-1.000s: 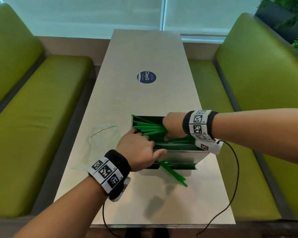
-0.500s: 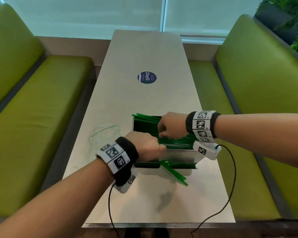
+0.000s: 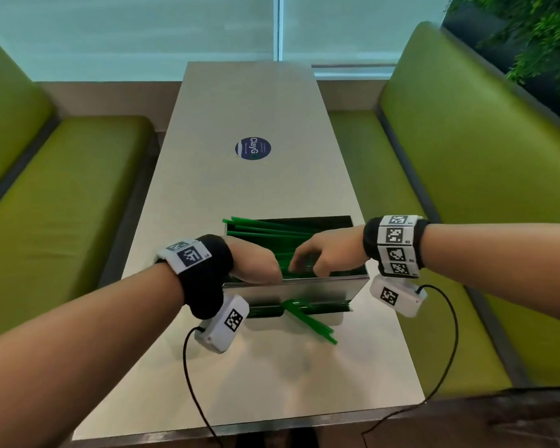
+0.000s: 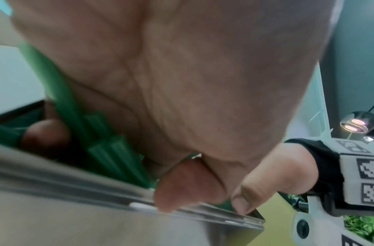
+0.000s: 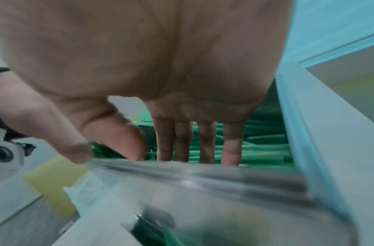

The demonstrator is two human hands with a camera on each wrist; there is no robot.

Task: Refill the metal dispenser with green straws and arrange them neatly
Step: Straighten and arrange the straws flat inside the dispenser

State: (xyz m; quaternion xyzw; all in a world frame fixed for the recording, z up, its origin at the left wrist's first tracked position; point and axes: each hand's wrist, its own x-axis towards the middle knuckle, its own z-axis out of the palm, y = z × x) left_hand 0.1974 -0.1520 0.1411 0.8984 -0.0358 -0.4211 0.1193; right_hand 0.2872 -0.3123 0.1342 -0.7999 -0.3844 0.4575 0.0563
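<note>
The metal dispenser (image 3: 304, 287) stands on the table with its top uncovered and green straws (image 3: 265, 229) lying lengthwise inside. My left hand (image 3: 265, 273) is at its left end, fingers curled round a bunch of straws (image 4: 110, 149), thumb by the near rim (image 4: 76, 186). My right hand (image 3: 304, 263) reaches in from the right. Its straight fingers (image 5: 207, 141) rest on the straws (image 5: 264, 149) just behind the near rim (image 5: 203, 179). A few straws (image 3: 311, 324) stick out of the bottom slot onto the table.
A clear plastic bag (image 5: 87, 191) lies left of the dispenser. A round dark sticker (image 3: 253, 148) sits farther up the table. Green benches (image 3: 62, 221) (image 3: 466, 156) flank both long sides. Wrist cables (image 3: 191, 383) hang over the near edge (image 3: 240, 428).
My left hand has left the dispenser's front wall and gone up into its left end, onto the straws. My right hand has shifted toward the near rim, fingers now stretched out.
</note>
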